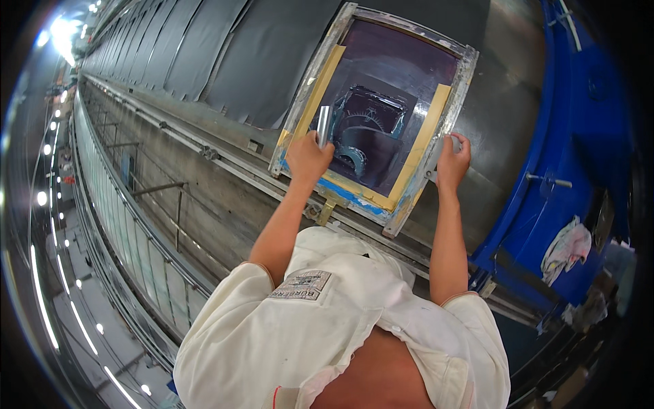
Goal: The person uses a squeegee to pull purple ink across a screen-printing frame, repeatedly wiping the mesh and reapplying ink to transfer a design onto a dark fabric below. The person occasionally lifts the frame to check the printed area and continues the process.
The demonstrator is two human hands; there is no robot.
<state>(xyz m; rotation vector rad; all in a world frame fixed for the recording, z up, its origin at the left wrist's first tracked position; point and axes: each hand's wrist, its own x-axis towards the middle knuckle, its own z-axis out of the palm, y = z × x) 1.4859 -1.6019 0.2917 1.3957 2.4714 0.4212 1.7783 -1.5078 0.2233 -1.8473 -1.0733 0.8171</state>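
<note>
A screen-printing frame (413,28) with metal rails lies flat on the long table in front of me. Its dark mesh (402,51) bears a stencil shape with wet-looking dark ink (353,160), and yellow tape (426,140) runs along its inner edges. My left hand (308,158), closed, grips a silver metal squeegee (325,123) over the mesh's left side; the squeegee's lower part is hidden by the fingers. At the frame's right rail, my right hand (452,163) is closed with curled fingers around the edge, the thumb side partly hidden.
Dark sheets (262,58) lie in a row along the table (501,75) to the left. A metal rail (225,151) runs along its near edge. A blue machine body (586,157) stands at right, with a stained rag (567,249) hanging on it and a protruding handle (550,180).
</note>
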